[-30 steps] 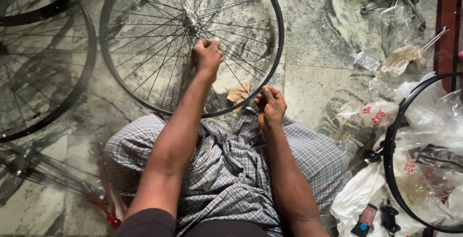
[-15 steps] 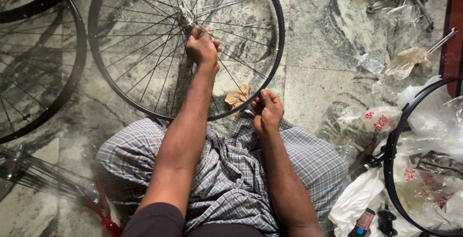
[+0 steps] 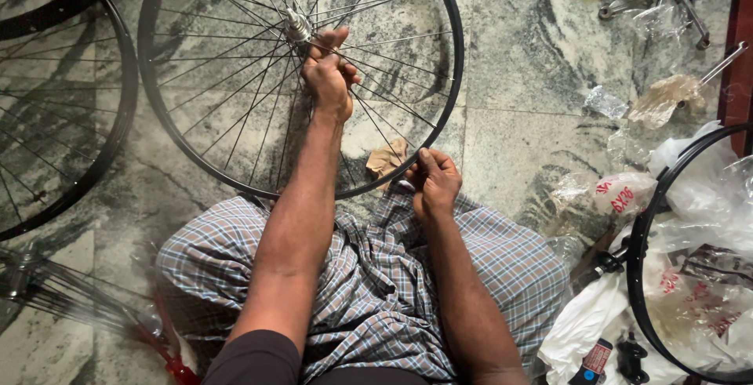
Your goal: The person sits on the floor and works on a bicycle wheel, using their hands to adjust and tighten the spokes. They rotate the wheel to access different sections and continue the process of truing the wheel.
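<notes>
Bicycle wheel — black rim, thin spokes

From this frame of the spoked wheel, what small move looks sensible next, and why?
Probably guide the thin metal spoke down toward the black wheel rim: the left hand pinches spokes beside the silver hub, while the right hand waits at the rim's near edge.

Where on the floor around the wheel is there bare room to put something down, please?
Bare marble floor lies right of the spoked wheel, bordered by the tools above and plastic bags to the right. Left is crowded: other wheels overlap. Inside the wheel, both hands, left and right, work among the spokes.
</notes>
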